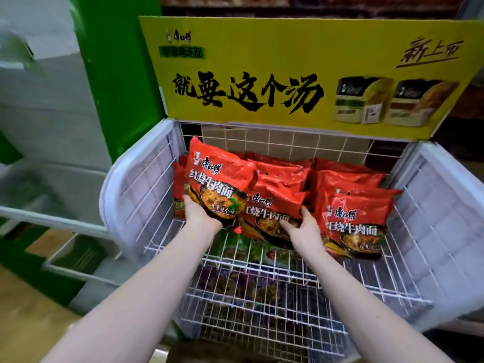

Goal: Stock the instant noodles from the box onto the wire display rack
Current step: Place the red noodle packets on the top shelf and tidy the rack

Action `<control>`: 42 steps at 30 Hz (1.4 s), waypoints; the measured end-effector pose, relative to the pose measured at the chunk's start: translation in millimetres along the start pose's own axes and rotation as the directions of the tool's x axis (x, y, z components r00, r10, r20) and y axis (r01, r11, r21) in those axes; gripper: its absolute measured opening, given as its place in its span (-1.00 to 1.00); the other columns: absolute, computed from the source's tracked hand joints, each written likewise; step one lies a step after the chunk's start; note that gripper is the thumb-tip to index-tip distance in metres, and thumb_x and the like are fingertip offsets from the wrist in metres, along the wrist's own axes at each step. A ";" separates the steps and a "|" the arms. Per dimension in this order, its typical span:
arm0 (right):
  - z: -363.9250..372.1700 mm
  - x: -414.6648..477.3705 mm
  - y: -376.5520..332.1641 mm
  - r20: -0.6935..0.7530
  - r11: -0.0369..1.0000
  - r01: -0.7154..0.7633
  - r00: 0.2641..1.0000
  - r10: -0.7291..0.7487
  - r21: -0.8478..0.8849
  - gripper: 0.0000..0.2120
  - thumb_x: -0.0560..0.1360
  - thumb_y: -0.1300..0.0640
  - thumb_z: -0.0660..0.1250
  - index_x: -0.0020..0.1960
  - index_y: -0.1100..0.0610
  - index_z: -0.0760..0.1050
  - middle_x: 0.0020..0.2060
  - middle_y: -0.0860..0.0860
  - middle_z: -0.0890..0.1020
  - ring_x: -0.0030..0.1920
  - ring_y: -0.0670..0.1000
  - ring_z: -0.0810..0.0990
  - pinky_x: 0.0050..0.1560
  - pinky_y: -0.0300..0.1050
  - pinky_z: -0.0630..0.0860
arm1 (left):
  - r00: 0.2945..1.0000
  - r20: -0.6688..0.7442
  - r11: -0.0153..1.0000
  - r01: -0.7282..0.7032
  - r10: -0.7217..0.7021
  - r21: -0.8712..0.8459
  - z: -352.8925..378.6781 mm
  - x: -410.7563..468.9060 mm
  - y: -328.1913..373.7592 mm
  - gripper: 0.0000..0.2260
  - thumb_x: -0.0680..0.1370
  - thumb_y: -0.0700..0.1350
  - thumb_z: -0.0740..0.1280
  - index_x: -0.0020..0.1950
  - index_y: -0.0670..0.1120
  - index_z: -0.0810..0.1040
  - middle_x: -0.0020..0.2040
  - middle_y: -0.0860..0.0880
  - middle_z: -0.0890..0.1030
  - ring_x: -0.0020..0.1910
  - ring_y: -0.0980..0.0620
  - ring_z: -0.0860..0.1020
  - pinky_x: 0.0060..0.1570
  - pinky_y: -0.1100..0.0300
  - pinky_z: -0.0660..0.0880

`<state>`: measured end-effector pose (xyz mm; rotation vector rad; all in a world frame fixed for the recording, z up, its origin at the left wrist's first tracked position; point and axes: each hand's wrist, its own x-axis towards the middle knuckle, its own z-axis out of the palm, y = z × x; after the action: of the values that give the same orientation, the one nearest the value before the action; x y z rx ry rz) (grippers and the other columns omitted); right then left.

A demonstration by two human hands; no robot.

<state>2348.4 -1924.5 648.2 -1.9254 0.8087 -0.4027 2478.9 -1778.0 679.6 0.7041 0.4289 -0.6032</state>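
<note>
A white wire display rack (264, 286) stands in front of me, its top basket holding several red instant noodle packs. My left hand (200, 214) grips the lower edge of a tilted red pack (217, 176) at the basket's left. The middle red pack (275, 205) leans against those behind it, and my right hand (301, 229) holds its bottom edge, thumb up along the pack's right side. A third stack of red packs (356, 221) stands upright at the right. The box is out of view.
A yellow cardboard sign (301, 74) rises behind the basket. White side panels (445, 226) flank the rack. Green and purple packets (235, 279) lie on the lower shelves under the wire. A green pillar (117, 74) and a white wire shelf (52, 216) stand to the left.
</note>
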 end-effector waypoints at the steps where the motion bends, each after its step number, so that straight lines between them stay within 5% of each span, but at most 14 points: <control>1: 1.4 0.9 1.0 -0.024 0.999 0.015 1.000 -0.015 -0.039 -0.47 0.48 0.13 0.38 0.39 0.20 0.32 0.20 0.11 0.49 0.24 0.12 0.47 0.29 -0.06 0.35 | 1.000 0.009 1.000 -0.020 0.020 -0.004 -1.2 1.5 2.0 -0.44 0.58 0.29 -0.04 0.41 0.01 0.39 0.41 -0.11 0.41 0.37 -0.20 0.38 0.20 -0.13 0.35; 5: 6.2 2.8 10.8 -0.052 0.993 0.017 0.998 -0.023 -0.120 -0.37 0.43 0.08 0.45 0.40 0.20 0.29 0.21 0.15 0.45 0.22 0.15 0.47 0.28 -0.01 0.38 | 0.998 -0.018 0.999 -0.053 0.053 -0.002 -6.5 11.3 7.4 -0.43 0.56 0.32 -0.02 0.43 0.04 0.38 0.42 -0.09 0.40 0.37 -0.19 0.38 0.32 -0.15 0.32; 11: 6.3 4.1 9.6 -0.105 0.999 0.024 0.994 -0.021 0.031 -0.40 0.40 0.13 0.46 0.34 0.12 0.27 0.18 0.12 0.49 0.13 0.08 0.52 0.22 0.04 0.48 | 1.000 -0.014 1.000 -0.019 0.019 -0.008 -8.1 19.3 8.3 -0.41 0.52 0.36 0.03 0.41 0.06 0.39 0.38 -0.11 0.43 0.33 -0.21 0.41 0.34 -0.21 0.29; 20: -5.4 -17.9 -24.3 -0.316 0.976 0.209 0.923 -0.220 -0.067 -0.50 0.48 0.19 0.35 0.37 0.11 0.29 0.29 0.06 0.38 0.32 0.03 0.35 0.40 -0.04 0.28 | 0.992 0.120 0.999 0.033 -0.034 0.008 -9.4 15.2 17.2 -0.34 0.39 0.44 0.13 0.33 0.07 0.48 0.30 -0.12 0.53 0.24 -0.25 0.49 0.25 -0.31 0.32; 24: 8.3 -39.3 -53.2 -0.136 0.966 0.223 0.969 -0.206 0.132 -0.73 0.54 0.12 0.29 0.23 0.06 0.43 0.04 -0.08 0.54 0.04 -0.04 0.54 0.17 -0.03 0.51 | 0.972 0.217 0.996 0.084 -0.085 0.014 -13.3 -2.4 18.2 -0.32 0.40 0.45 0.14 0.34 0.05 0.49 0.32 -0.13 0.51 0.28 -0.24 0.47 0.28 -0.30 0.32; 29: 37.3 -64.0 -84.1 -0.067 0.914 0.083 0.996 -0.062 0.397 -0.49 0.53 -0.01 0.29 0.39 0.18 0.28 0.12 0.05 0.52 0.11 0.05 0.55 0.10 0.00 0.53 | 0.948 0.299 0.994 0.113 -0.107 -0.002 -18.7 -36.5 20.5 -0.39 0.50 0.33 0.15 0.37 -0.06 0.46 0.31 -0.21 0.50 0.26 -0.24 0.47 0.19 -0.19 0.43; 33: 48.4 -77.6 -92.3 -0.091 0.880 0.061 0.996 -0.020 0.471 -0.51 0.51 0.07 0.35 0.36 0.18 0.28 0.14 0.10 0.53 0.09 0.05 0.56 0.03 -0.05 0.58 | 0.938 0.329 0.993 0.087 -0.107 0.075 -27.2 -59.8 34.0 -0.53 0.56 0.18 0.18 0.31 -0.10 0.49 0.25 -0.19 0.55 0.23 -0.19 0.50 0.21 -0.13 0.42; 37: 57.4 -87.9 -101.0 -0.062 0.873 0.047 0.998 -0.019 0.486 -0.66 0.50 0.22 0.35 0.19 0.13 0.29 0.05 0.08 0.53 0.03 0.07 0.59 -0.08 -0.08 0.60 | 0.956 0.257 0.975 0.093 -0.144 0.201 -37.7 -74.4 49.1 -0.64 0.55 0.01 0.18 0.23 -0.16 0.53 0.16 -0.19 0.59 0.12 -0.14 0.55 0.08 -0.01 0.49; 42: 73.9 -87.6 -104.6 -0.103 0.923 0.079 0.994 -0.043 0.377 -0.67 0.47 0.30 0.36 0.14 0.11 0.32 0.10 0.13 0.55 0.00 0.09 0.61 0.00 0.09 0.61 | 0.995 0.017 0.885 0.078 -0.096 0.460 -60.0 -84.8 60.3 -0.63 0.45 0.13 0.32 0.14 -0.08 0.51 0.08 -0.06 0.56 0.03 0.00 0.48 0.00 0.12 0.40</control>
<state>2366.3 -1783.6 710.5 -1.5782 0.6728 -0.6430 2444.3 -1668.1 713.5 1.1282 0.2813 -0.8155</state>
